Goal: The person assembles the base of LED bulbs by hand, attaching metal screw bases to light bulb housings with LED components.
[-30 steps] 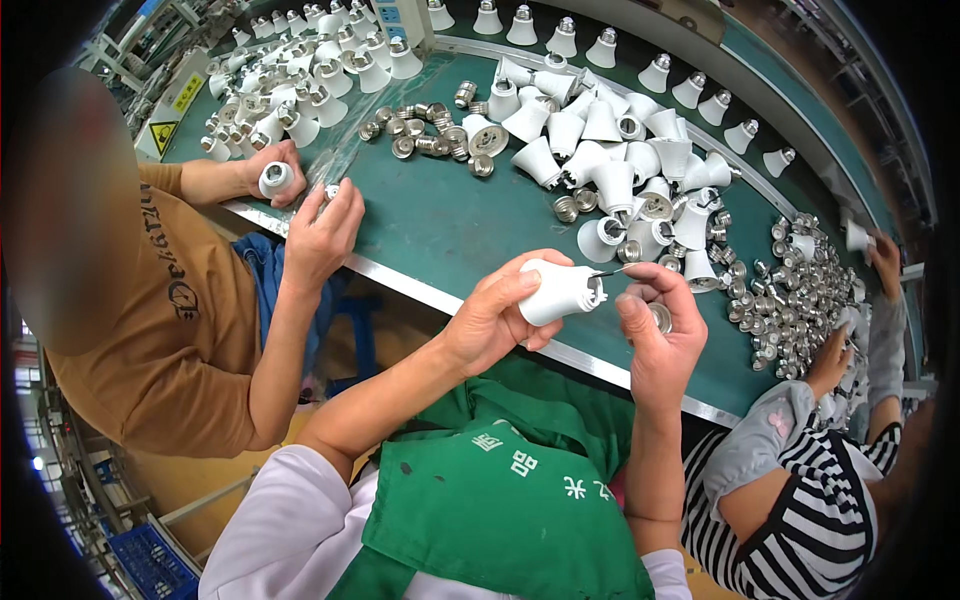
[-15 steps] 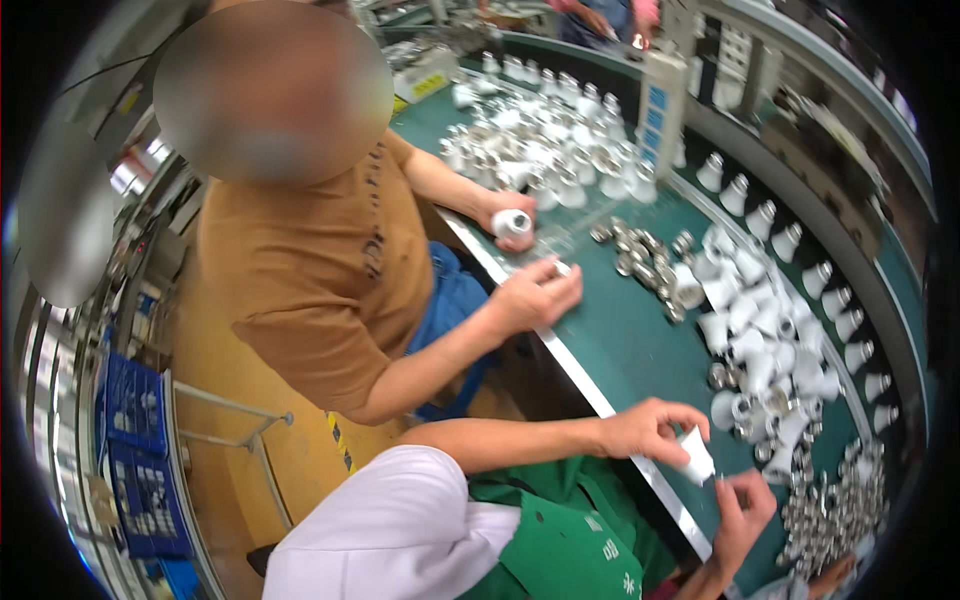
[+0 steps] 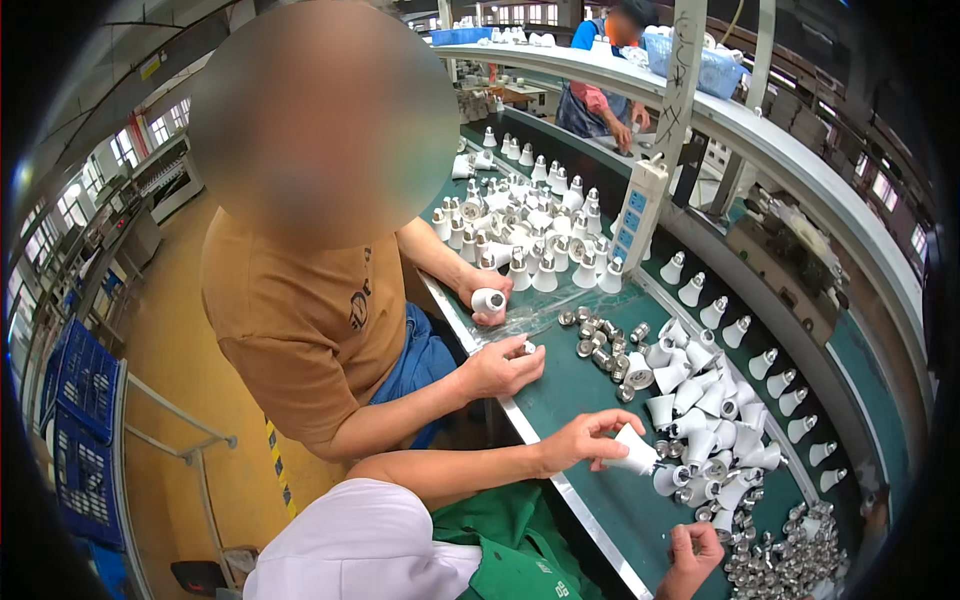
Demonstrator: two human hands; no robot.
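My left hand (image 3: 578, 444) grips a white cone-shaped bulb housing (image 3: 632, 452) between thumb and fingers, held tilted above the green bench. Its narrow end points right, with something small and dark at the tip. Lower and nearer the bench front is my right hand (image 3: 692, 558), apart from the housing, its fingers curled in and thumb raised. Whatever it may hold is too small to make out. Beyond the held housing lies a heap of white bulb housings (image 3: 712, 400). Right of my right hand spreads a pile of small metal screw caps (image 3: 785, 560).
A co-worker in a brown shirt (image 3: 290, 340) sits close on my left, holding a white bulb (image 3: 488, 301). Bulbs with caps (image 3: 540, 225) crowd the bench beyond. Loose caps (image 3: 605, 340) lie mid-bench. A bulb row (image 3: 735, 330) lines the far edge, near a socket strip (image 3: 637, 215).
The view has tilted up, so the bench sits differently in the picture. My hands have moved apart; the right one has dropped away from the tip of the housing, which the left still holds.
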